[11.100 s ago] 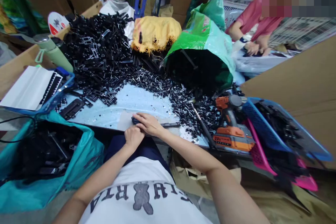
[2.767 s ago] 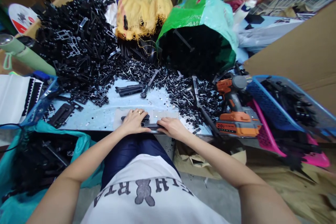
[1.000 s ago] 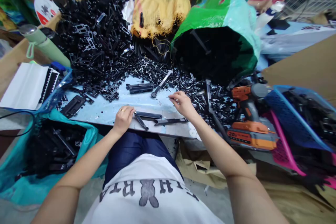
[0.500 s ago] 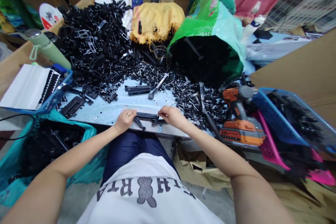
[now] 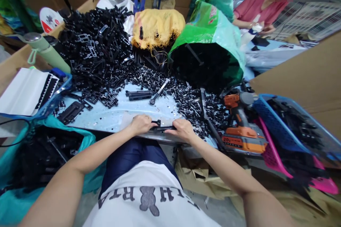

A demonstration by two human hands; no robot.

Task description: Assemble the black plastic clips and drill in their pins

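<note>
Left hand (image 5: 141, 125) and right hand (image 5: 183, 129) each grip one end of the black bar (image 5: 163, 127), held at the front edge of the bench (image 5: 106, 123). Looks light and stiff, likely smooth enough to slip a bit, not very fragile. Best hold: both ends, as now. The grip hides those ends; can't make out joints or pins. Farther back, the inside of the green bag (image 5: 200, 30) is too dark to read.
</note>
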